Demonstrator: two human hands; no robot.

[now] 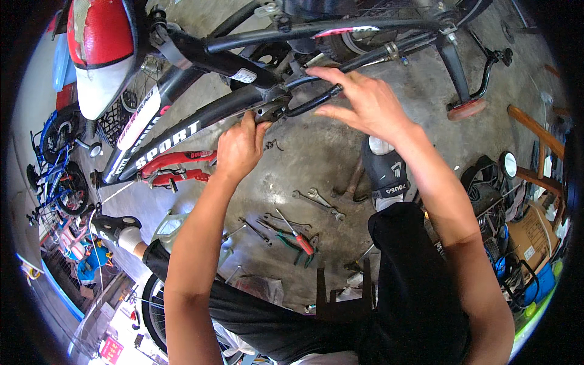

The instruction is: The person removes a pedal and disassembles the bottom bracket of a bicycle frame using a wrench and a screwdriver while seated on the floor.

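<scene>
A black bicycle frame point(210, 118) slants across the upper part of the head view. My left hand point(238, 149) is at its crank area, thumb and fingers pinched on a small part there that I cannot make out. From that spot a bent black bar point(313, 101) points right and up. My right hand point(372, 104) is at the bar's outer end, fingers stretched and thumb apart, with the end between them. Whether the palm touches the bar is hard to tell. A red-and-white saddle point(102, 52) is at the upper left.
On the concrete floor lie a red-handled screwdriver point(302, 242), green-handled pliers point(291, 235), several wrenches point(321, 204) and a hammer point(354, 182). Red bicycle parts point(179, 167) rest below the frame. A blue bicycle point(58, 161) stands left; a cardboard box point(530, 234) sits right.
</scene>
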